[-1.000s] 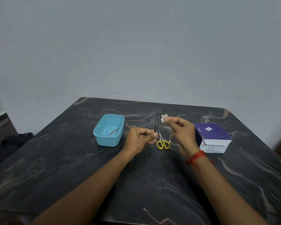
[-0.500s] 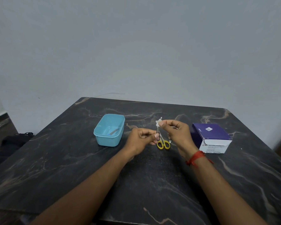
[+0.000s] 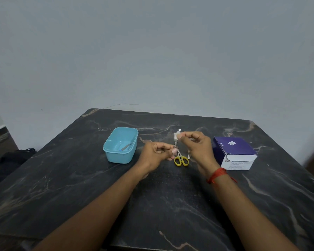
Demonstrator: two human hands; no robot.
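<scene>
My left hand [image 3: 157, 153] pinches the lower end of thin metal tweezers [image 3: 175, 144], which stand nearly upright above the table. My right hand [image 3: 196, 147] pinches a small white swab [image 3: 176, 136] and presses it around the upper part of the tweezers; only the metal tip shows above the swab. Small yellow-handled scissors [image 3: 181, 160] lie on the dark marble table [image 3: 163, 205] just below and between both hands.
A light blue plastic tub [image 3: 120, 144] with a small metal tool inside stands left of the hands. A purple and white swab box [image 3: 234, 153] sits to the right. A black bag [image 3: 13, 160] lies on the floor at far left.
My right hand moved left with the white swab and brought it onto the tweezers, sliding it up toward their tip. My left hand stayed in place holding the tweezers.
</scene>
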